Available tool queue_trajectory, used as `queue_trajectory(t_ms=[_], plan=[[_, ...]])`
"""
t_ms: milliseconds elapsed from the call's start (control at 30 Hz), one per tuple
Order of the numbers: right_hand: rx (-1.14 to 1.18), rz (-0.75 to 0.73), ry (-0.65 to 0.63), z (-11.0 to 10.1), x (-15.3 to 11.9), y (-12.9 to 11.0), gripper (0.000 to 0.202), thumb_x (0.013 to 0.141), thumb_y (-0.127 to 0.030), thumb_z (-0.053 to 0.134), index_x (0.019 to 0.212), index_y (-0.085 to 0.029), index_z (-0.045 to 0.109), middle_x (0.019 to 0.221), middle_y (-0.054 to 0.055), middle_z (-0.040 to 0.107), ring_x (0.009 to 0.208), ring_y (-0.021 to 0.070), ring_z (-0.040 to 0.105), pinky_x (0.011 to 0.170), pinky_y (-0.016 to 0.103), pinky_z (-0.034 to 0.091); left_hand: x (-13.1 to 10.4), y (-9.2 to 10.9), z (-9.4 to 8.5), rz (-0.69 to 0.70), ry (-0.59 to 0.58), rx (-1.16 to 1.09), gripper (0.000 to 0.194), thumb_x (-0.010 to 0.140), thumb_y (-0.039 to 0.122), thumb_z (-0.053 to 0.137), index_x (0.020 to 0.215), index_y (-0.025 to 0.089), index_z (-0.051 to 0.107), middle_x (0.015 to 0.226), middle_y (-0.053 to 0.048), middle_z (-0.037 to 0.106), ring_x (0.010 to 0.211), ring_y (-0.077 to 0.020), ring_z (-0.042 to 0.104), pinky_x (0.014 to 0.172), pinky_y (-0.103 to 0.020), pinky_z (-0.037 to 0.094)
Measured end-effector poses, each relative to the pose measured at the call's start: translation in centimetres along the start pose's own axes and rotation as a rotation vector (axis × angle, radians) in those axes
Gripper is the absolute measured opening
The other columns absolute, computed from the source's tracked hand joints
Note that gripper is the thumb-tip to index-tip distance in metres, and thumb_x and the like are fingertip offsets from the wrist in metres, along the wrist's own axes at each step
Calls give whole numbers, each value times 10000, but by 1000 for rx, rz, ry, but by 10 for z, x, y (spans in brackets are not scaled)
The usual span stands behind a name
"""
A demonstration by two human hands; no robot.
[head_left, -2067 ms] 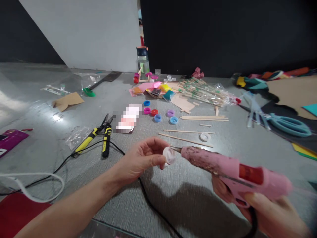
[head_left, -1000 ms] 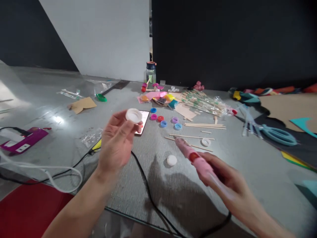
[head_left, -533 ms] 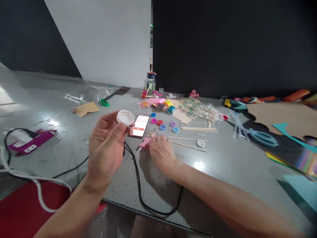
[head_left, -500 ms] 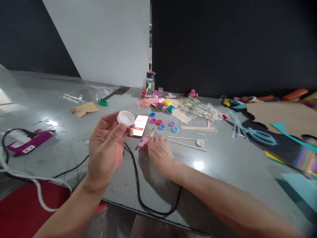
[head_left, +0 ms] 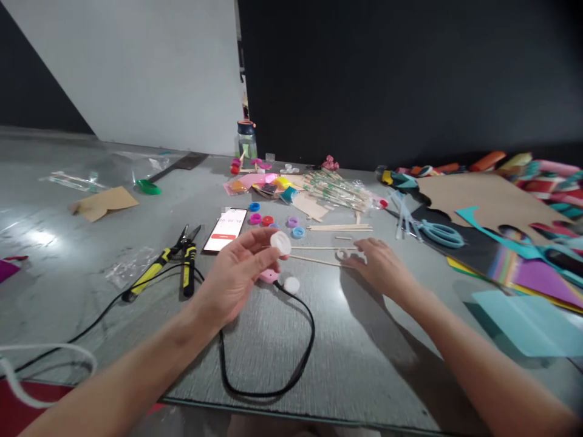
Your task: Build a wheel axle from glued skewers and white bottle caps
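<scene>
pinching a round, white plastic cap [head_left: 280,244] between thumb and fingers, my left hand [head_left: 237,270] holds it above the grey bench [head_left: 268,355]. my right hand [head_left: 382,265] is low over the bench, thumb and forefinger parted at a white plastic ring [head_left: 342,255]; i cannot tell whether they grip it. the ring lies by two thin, pale wooden sticks [head_left: 319,247]. partly hidden behind my left hand is a pink plastic glue gun [head_left: 269,276], its black cord [head_left: 311,343] curling forward, with a second round, white cap [head_left: 291,284] just beside it.
</scene>
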State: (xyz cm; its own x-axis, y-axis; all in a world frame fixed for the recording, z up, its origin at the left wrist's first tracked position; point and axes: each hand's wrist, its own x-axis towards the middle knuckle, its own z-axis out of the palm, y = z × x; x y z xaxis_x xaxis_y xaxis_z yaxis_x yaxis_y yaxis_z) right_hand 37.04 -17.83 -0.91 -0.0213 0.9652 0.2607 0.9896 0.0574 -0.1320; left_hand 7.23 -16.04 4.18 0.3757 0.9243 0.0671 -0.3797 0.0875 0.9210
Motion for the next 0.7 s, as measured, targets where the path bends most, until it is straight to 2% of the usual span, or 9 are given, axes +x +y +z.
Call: queue_trajectory(t_ms=[100, 233, 333, 433, 567, 633, 700], plan=[[78, -13, 11, 13, -3, 20, 230, 949, -314, 604, 1064, -142, 705, 977, 138, 699, 925, 275, 656, 837, 407, 511, 6, -11, 13, -76, -70, -11, 300, 734, 280, 884, 991, 186, 761, 826, -30, 752, 647, -107, 654, 592, -208, 526], [177, -70, 56, 28, 2, 17, 236, 962, -339, 587, 1078, -172, 707, 1036, 134, 691, 993, 286, 636, 908, 426, 492, 4, -24, 20, -101, -122, -6, 286, 739, 283, 885, 977, 183, 761, 852, -33, 766, 721, -130, 687, 692, -244, 554], [238, -96, 73, 29, 6, 14, 199, 956, -329, 587, 1018, -176, 698, 1004, 128, 689, 966, 291, 635, 884, 437, 493, 1, -30, 18, -125, -128, -4, 295, 748, 273, 881, 1005, 197, 759, 867, -28, 773, 750, -126, 698, 726, -235, 556], [313, -84, 107, 18, 2, 5, 175, 946, -305, 580, 1013, -163, 658, 940, 117, 692, 848, 263, 654, 770, 405, 516, -1, -34, 15, -128, -138, -15, 293, 767, 241, 867, 1038, 216, 760, 896, -18, 773, 773, -116, 705, 758, -220, 556], [441, -172, 100, -9, -18, -27, 214, 911, -264, 630, 1114, -201, 604, 852, 25, 651, 721, 174, 636, 678, 316, 526, -5, -36, 17, -126, -153, -24, 280, 742, 176, 873, 1001, 210, 772, 927, -23, 762, 829, -125, 702, 774, -211, 565], [564, -289, 86, -20, -30, -45, 193, 934, -212, 613, 1125, -208, 587, 919, 36, 638, 724, 150, 623, 654, 294, 536, -8, -37, 19, -132, -145, 10, 282, 740, 158, 870, 1001, 207, 773, 943, -28, 760, 856, -134, 705, 786, -211, 573], [677, -352, 76, -25, -39, -58, 216, 948, -177, 616, 1154, -217, 567, 1094, 81, 652, 844, 162, 655, 685, 296, 567, -10, -38, 21, -140, -137, 51, 291, 746, 150, 863, 1015, 214, 771, 959, -24, 760, 870, -136, 708, 796, -209, 581]])
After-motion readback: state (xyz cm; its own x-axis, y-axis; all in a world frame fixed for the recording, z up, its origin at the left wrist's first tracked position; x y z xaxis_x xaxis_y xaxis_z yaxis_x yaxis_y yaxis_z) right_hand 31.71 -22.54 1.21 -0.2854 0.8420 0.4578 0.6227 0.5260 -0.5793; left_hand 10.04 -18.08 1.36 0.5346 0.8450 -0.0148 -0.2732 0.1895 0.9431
